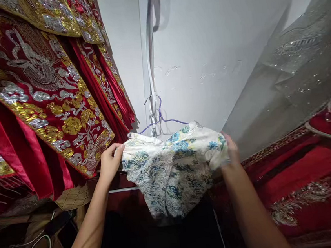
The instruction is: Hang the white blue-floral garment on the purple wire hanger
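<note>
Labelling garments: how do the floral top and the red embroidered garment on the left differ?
Colour: the floral top is white with blue and yellow flowers; the red embroidered garment has gold and silver work.
Contact: the left hand pinches the floral top, the right hand is at its opposite side; neither hand holds the red embroidered garment.
Shared: both are patterned.
</note>
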Demonstrator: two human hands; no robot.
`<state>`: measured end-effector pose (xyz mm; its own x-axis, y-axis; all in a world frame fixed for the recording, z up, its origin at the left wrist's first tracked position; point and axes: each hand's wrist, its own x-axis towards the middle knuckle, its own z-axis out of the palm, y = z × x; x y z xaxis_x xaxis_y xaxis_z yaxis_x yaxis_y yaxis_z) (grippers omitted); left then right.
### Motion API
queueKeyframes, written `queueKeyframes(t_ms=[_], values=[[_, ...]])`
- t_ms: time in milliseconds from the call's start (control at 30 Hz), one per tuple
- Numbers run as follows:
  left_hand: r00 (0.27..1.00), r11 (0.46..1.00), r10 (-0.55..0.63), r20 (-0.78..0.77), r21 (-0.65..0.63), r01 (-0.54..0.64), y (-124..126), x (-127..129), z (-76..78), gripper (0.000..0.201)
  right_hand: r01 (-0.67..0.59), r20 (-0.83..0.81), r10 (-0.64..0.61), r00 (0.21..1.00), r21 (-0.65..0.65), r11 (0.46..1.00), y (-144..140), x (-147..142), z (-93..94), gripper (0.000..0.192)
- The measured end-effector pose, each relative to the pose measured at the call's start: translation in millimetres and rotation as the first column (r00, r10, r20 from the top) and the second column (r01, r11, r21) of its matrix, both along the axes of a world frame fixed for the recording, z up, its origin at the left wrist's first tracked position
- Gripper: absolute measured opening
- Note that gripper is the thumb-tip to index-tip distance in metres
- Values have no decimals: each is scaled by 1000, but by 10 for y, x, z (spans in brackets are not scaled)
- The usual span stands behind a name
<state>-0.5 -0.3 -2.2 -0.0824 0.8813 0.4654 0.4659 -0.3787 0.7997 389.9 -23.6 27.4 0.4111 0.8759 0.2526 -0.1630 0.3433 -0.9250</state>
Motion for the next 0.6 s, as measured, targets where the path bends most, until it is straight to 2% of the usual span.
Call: queueKeyframes(t_ms=[100, 167, 233, 300, 400, 500, 567, 600], values=[[997, 996, 64, 52, 65, -67, 29, 14, 13, 30, -105, -6, 105, 994, -86, 991, -94, 50, 91, 41], [992, 987, 90, 83, 126, -100, 88, 59, 136, 30, -162, 15, 166, 986, -155, 974, -161, 71, 187, 34], [998, 984, 43, 43, 173, -50, 148, 133, 337, 32, -101, 21, 105, 994, -121, 987, -226, 81, 289, 32], [996, 977, -20, -86, 212, 38, 176, 228, 563, 35, 19, -19, -20, 1000, -26, 999, -304, 71, 360, 32], [955, 957, -38, -296, 265, 121, 143, 396, 800, 39, 122, -61, -120, 991, 31, 992, -504, -33, 341, 33], [929, 947, -133, -345, 232, 222, 75, 579, 796, 48, 18, -64, -21, 998, -46, 999, -822, -297, 144, 31], [926, 940, -243, -290, 164, 298, 46, 693, 667, 42, -142, -75, 134, 988, -117, 983, -1042, -529, -58, 30], [930, 938, -277, -242, 140, 316, 38, 741, 582, 36, -273, -49, 269, 962, -136, 952, -1132, -637, -163, 31]])
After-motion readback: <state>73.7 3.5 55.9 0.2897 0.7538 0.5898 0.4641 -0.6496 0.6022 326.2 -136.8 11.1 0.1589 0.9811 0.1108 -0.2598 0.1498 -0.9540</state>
